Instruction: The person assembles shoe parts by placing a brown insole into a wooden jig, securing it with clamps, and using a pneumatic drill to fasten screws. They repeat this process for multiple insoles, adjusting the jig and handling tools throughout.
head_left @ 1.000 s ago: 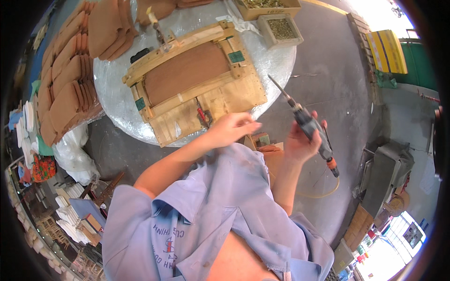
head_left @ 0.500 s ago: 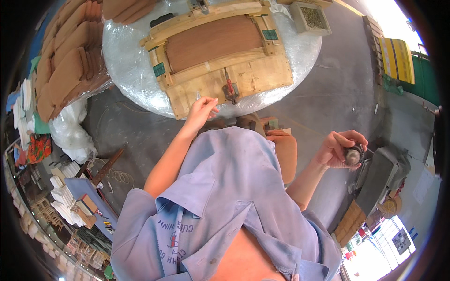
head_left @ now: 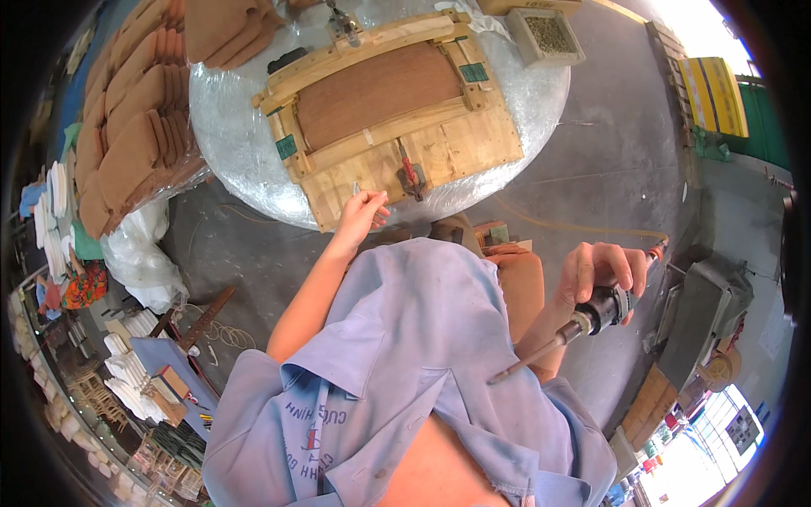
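Observation:
My right hand [head_left: 601, 275], out to the right, is wrapped round an air screwdriver [head_left: 606, 309]. Its long bit points down and left across my shirt, and a hose joins its back end. My left hand [head_left: 363, 221] is at the near edge of a wooden jig [head_left: 456, 154], fingers curled in; what they hold, if anything, is too small to make out. A brown panel [head_left: 380, 93] lies inside the jig's frame. Just right of my left hand, a toggle clamp with a red handle [head_left: 410, 173] sits on the jig's near edge.
The jig rests on a round, plastic-wrapped table [head_left: 541, 127]. A box of small fasteners [head_left: 545, 38] stands at the far right, and another clamp [head_left: 342, 25] at the far side. Stacked brown panels [head_left: 139, 160] are on the left. A hose [head_left: 557, 226] trails over the floor.
The screwdriver has turned in my right hand, from end-on to its bit pointing down and left. My left hand stays by the jig's near edge. The whole view has shifted slightly.

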{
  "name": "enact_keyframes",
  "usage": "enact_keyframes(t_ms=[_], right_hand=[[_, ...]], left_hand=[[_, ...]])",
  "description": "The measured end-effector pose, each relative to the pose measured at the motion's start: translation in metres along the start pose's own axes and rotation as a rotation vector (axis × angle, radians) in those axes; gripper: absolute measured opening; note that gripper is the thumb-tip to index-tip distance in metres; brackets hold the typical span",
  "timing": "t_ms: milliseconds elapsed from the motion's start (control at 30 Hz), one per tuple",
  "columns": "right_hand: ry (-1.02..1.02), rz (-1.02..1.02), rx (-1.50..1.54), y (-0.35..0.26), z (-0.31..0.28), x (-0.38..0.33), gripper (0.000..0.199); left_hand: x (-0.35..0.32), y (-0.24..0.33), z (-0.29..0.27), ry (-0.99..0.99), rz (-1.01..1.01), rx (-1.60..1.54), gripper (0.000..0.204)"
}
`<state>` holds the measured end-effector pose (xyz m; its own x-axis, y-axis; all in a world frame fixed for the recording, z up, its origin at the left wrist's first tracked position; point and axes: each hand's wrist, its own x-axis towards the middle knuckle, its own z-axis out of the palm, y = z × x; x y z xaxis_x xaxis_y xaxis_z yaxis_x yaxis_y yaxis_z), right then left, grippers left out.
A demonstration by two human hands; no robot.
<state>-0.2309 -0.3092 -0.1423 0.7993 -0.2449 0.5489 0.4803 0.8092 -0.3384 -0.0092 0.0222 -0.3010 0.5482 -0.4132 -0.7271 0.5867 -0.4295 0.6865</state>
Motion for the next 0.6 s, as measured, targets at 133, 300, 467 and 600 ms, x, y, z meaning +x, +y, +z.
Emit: enact_keyframes(t_ms=[133, 300, 467, 600], right_hand=[[0.005, 0.009, -0.016, -0.006, -0.008, -0.008, 0.044], [0.073, -0.056, 0.071, -0.003, -0.017, -0.016, 0.043], [0.267, -0.051, -0.055, -0.004, -0.026, -0.032, 0.056], [0.687, 0.014, -0.508, -0.003, -0.024, -0.035, 0.07]], left_hand=[[0.002, 0.001, 0.006, -0.001, 0.0, -0.021, 0.04], [0.003, 0.002, 0.01, -0.005, -0.01, -0.015, 0.04], [0.003, -0.004, 0.01, 0.003, -0.019, -0.022, 0.04], [0.007, -0.013, 0.007, 0.032, -0.022, -0.041, 0.038]])
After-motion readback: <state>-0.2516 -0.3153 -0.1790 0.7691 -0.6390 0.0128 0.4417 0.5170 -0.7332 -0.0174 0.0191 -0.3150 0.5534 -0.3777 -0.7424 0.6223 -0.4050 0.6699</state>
